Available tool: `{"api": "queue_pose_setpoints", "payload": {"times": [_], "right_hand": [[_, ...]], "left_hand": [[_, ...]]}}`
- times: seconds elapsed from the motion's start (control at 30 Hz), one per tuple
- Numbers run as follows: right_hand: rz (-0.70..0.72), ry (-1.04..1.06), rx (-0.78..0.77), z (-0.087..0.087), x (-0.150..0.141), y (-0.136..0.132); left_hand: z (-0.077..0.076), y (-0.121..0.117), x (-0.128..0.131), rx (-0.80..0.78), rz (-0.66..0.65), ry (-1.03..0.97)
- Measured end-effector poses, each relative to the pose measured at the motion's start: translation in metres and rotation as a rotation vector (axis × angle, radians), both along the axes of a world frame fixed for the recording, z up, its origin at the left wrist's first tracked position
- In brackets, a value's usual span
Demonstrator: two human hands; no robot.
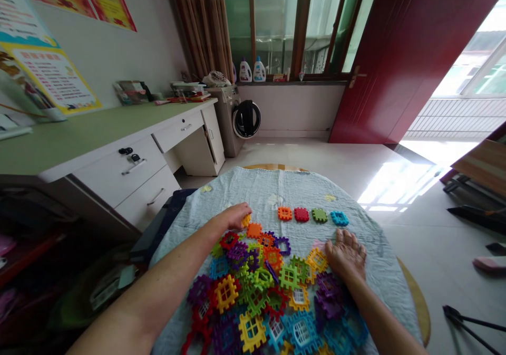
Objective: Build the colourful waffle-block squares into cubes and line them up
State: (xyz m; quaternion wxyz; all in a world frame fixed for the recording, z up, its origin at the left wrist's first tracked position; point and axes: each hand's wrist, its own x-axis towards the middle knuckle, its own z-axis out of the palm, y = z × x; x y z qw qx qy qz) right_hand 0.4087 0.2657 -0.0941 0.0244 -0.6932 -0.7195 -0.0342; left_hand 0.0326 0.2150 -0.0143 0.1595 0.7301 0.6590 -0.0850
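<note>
My left hand [237,216] is closed on a small yellow plastic building tile [246,220], at the far edge of a pile of coloured interlocking tiles [272,276]. An orange tile [254,230] lies just beside it. My right hand [348,255] rests flat on the cloth with its fingers stretched out, beside a yellow window tile [318,259] at the pile's right edge. Beyond the hands an orange tile [284,213], a red tile [301,214], a green tile [320,215] and a blue tile [339,218] lie apart in a row.
A light blue cloth [221,191] covers the round table. To the left stands a desk with white drawers [122,168], and behind it a washing machine [229,112] with its door open. A red door [387,65] stands open at the right, with a thin-legged black stand [466,320] on the floor.
</note>
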Motion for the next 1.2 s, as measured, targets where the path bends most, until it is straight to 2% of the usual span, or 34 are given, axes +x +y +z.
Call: {"api": "queue_pose_setpoints", "payload": {"times": [0.3, 0.63, 0.93, 1.2], "right_hand": [[-0.002, 0.006, 0.014, -0.0019, 0.0004, -0.0001], [0.009, 0.002, 0.023, -0.0043, 0.0011, 0.0001], [0.009, 0.008, 0.034, -0.0049, 0.0004, 0.0014], [0.021, 0.0, 0.057, -0.0026, 0.0009, -0.0004]], "left_hand": [[-0.0011, -0.0021, 0.0017, 0.076, 0.082, -0.091], [0.0009, -0.0012, 0.0013, 0.025, -0.018, 0.012], [-0.0037, 0.0051, -0.0032, 0.061, -0.024, 0.02], [-0.0043, 0.0029, 0.0041, 0.084, -0.002, 0.033]]}}
